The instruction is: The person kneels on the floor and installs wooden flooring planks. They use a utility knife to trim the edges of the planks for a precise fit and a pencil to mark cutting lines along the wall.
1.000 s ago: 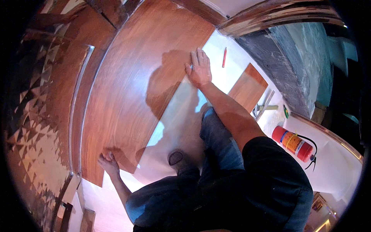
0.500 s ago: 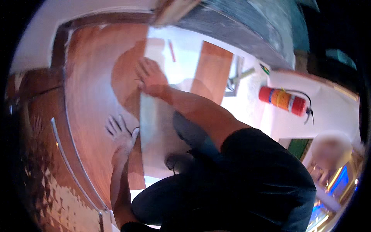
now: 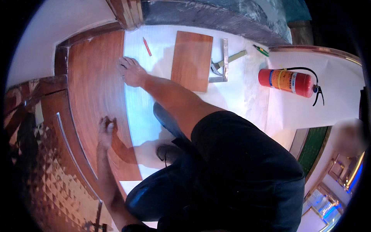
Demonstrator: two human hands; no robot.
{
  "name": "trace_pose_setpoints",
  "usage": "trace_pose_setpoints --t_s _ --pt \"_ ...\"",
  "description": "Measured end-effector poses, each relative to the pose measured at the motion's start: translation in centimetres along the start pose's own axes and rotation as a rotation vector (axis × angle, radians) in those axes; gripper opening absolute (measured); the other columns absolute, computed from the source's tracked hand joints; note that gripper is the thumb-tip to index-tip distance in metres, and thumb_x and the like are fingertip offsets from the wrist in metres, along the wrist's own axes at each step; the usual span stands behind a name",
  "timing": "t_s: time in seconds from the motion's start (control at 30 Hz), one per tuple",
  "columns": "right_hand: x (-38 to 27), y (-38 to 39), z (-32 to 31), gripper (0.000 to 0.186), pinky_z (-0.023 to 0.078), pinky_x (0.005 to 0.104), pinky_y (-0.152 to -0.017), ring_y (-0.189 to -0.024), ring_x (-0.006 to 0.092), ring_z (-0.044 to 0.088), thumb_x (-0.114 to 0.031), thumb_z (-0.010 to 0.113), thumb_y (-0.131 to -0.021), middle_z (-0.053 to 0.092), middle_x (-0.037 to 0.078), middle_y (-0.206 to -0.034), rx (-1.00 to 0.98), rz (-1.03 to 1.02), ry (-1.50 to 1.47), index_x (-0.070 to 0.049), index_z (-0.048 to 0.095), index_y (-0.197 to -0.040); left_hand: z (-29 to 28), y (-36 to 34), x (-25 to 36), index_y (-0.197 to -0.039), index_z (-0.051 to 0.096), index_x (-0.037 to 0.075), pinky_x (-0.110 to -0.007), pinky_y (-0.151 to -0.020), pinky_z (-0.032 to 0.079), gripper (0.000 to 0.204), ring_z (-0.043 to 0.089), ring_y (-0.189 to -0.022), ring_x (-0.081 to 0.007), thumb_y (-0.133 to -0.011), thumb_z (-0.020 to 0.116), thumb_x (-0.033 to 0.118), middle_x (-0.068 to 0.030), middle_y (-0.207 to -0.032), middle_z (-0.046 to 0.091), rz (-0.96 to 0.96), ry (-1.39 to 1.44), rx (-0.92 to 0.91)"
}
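A long reddish wood-grain plank (image 3: 91, 65) lies lengthwise on the left, beside a pale white sheet (image 3: 139, 96). My right hand (image 3: 131, 69) rests near the plank's far end on its right edge, fingers out and slightly bent, gripping nothing. Lower on the plank, my left hand (image 3: 106, 129) touches the surface with loosely bent fingers, somewhat blurred. Right of my right hand are a red pencil (image 3: 147, 45) and a shorter wood-grain board (image 3: 191, 60).
A metal square (image 3: 225, 52), hammer (image 3: 236, 57) and green tool (image 3: 261, 50) lie beyond the short board. A red fire extinguisher (image 3: 284, 80) is at right. A grey rough ledge (image 3: 208, 15) crosses the top; patterned panelling (image 3: 58, 174) borders the left. A blurred round shape sits at far right.
The view has turned, so the plank runs more upright. My left hand moved from the near end farther along the plank, spread flat, then bent its fingers. My right hand stays on the edge.
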State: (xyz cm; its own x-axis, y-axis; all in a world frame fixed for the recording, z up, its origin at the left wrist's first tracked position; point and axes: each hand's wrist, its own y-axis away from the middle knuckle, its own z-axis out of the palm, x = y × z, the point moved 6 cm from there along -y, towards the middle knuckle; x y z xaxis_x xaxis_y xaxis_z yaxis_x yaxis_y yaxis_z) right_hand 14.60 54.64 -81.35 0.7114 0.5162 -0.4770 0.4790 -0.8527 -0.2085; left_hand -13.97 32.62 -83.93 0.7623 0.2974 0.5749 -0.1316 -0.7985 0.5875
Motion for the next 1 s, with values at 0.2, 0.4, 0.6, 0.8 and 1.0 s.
trace_pose_setpoints --t_s 0.2,0.4,0.6,0.8,1.0 --pt "12.4 9.6 -9.3 0.040 0.046 0.0513 -0.105 -0.126 0.0353 0.058 -0.018 0.064 -0.088 0.066 0.016 -0.131 0.084 -0.037 -0.097 -0.005 0.069 -0.126 5.0 22.6 0.9 -0.157 0.040 0.004 -0.041 -0.119 0.038 0.068 0.046 -0.144 -0.0294 -0.106 0.057 0.045 -0.0168 -0.159 0.045 -0.267 0.698 0.337" --pt "44.8 28.3 -30.3 0.040 0.038 0.0468 -0.117 -0.138 0.0378 0.050 -0.020 0.063 -0.090 0.062 0.019 -0.138 0.030 0.471 0.511 -0.007 0.067 -0.128 20.2 31.1 10.4 -0.159 0.039 0.012 -0.047 -0.120 0.034 0.069 0.047 -0.143 -0.0318 -0.107 0.045 0.057 -0.0138 -0.159 0.046 -0.368 1.590 0.382" --pt "49.9 40.7 -37.9 0.065 0.052 0.0457 -0.101 -0.120 0.0344 0.062 -0.056 0.080 -0.079 0.069 0.017 -0.123 -0.189 1.217 0.526 -0.004 0.071 -0.117 19.9 37.5 16.3 -0.127 0.059 0.008 -0.044 -0.101 0.053 0.039 0.061 -0.118 -0.0252 -0.106 0.058 0.041 -0.0126 -0.128 0.066 -0.145 1.789 0.618" --pt "51.6 44.0 -38.8 0.065 0.050 0.0447 -0.109 -0.128 0.0367 0.058 -0.041 0.077 -0.086 0.061 0.022 -0.135 -0.256 1.175 0.617 -0.002 0.054 -0.134 20.0 39.1 19.8 -0.120 0.061 0.009 -0.045 -0.097 0.055 0.035 0.063 -0.112 -0.0259 -0.107 0.057 0.041 -0.0119 -0.118 0.067 -0.297 1.874 0.761" --pt "50.8 42.7 -36.1 0.036 0.058 0.0453 -0.096 -0.112 0.0355 0.071 -0.020 0.061 -0.094 0.073 0.021 -0.122 -0.328 1.107 0.549 0.001 0.066 -0.122 18.2 40.2 21.4 -0.114 0.064 0.009 -0.045 -0.094 0.056 0.033 0.065 -0.107 -0.0267 -0.107 0.056 0.041 -0.0111 -0.109 0.069 -0.268 1.912 0.791"
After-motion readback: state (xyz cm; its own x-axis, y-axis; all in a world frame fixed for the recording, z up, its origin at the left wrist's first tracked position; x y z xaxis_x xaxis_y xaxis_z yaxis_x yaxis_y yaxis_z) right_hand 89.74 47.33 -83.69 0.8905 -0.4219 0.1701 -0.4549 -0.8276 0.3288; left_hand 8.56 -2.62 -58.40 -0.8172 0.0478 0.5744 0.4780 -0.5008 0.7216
